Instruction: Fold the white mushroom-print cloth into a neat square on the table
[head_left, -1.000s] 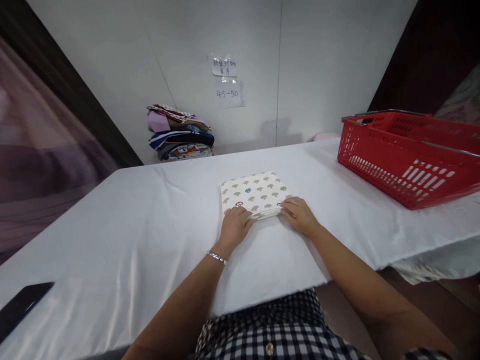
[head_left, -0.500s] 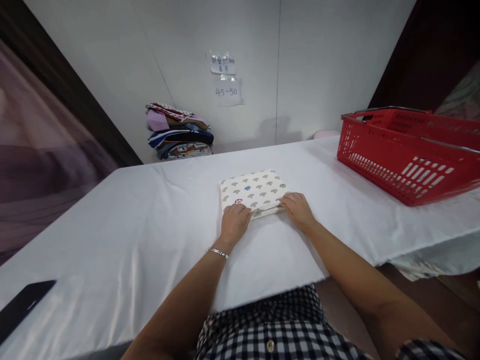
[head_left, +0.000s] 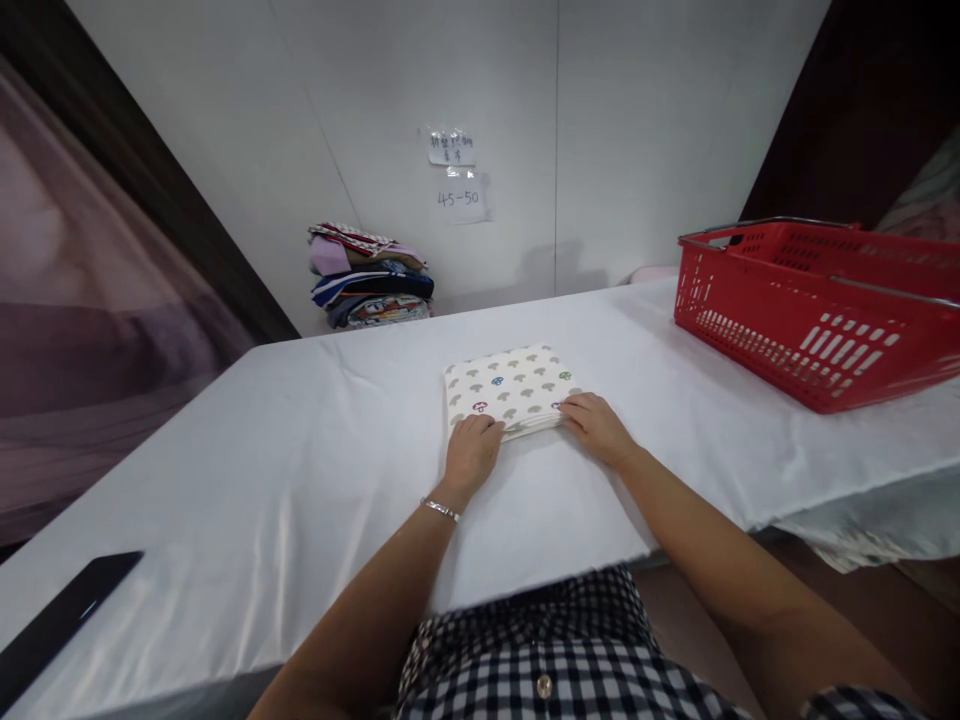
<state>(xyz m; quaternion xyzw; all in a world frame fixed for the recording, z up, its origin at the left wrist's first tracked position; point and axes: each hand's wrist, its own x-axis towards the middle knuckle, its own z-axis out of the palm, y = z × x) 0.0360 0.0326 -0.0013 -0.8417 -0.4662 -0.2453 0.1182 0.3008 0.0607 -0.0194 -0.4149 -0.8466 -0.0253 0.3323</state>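
Observation:
A folded cloth [head_left: 517, 385], cream with grey mushroom shapes and a few coloured ones, lies flat on the white-covered table [head_left: 337, 450] in front of me. My left hand [head_left: 474, 447] is closed on its near left corner, fingers on top. At the near right corner, my right hand [head_left: 596, 425] grips the cloth the same way. Several folded layers show along the near edge between the two hands. Both thumbs are mostly hidden.
A red plastic basket [head_left: 787, 320] with metal handles stands at the right. Folded fabrics [head_left: 371, 280] are piled at the back left by the wall. A flat black object [head_left: 67, 620] lies near the left front edge. Paper notes [head_left: 459, 195] hang on the wall.
The view has shifted slightly. Both hands stay at the cloth's near corners, and its near edge looks a little flatter and more even than before.

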